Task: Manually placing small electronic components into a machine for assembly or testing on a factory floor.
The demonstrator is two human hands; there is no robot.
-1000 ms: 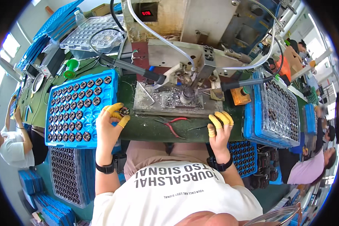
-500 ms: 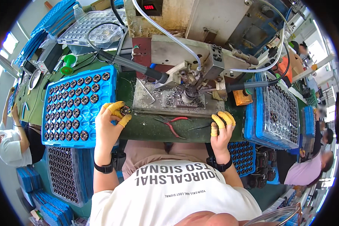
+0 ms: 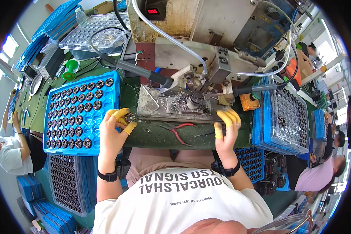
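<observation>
My left hand point(image 3: 112, 134), in yellow finger cots, pinches a small round motor stator point(image 3: 131, 117) between thumb and fingers at the front left corner of the machine's metal base. Yellow cots also cover fingers of my right hand point(image 3: 227, 134), which hovers empty, thumb and fingers apart, by the base's right front edge. Between the hands stands the machine's round fixture point(image 3: 193, 102), with metal bits scattered around it. Left of my left hand lies a blue tray point(image 3: 117, 87) of similar stators in rows, several pockets on its right side bare.
Red-handled pliers point(image 3: 178, 132) and a thin dark tool point(image 3: 206, 133) lie on the green table in front of the base. A hex key point(image 3: 155, 102) rests on the base. Stacked trays point(image 3: 261, 128) stand at right, an orange box point(image 3: 249, 101) beside them. Other people sit at both sides.
My right hand has shifted slightly left and up, its fingers tilting toward the fixture. My left hand still pinches the stator, nearly in place. The red display's reading has changed.
</observation>
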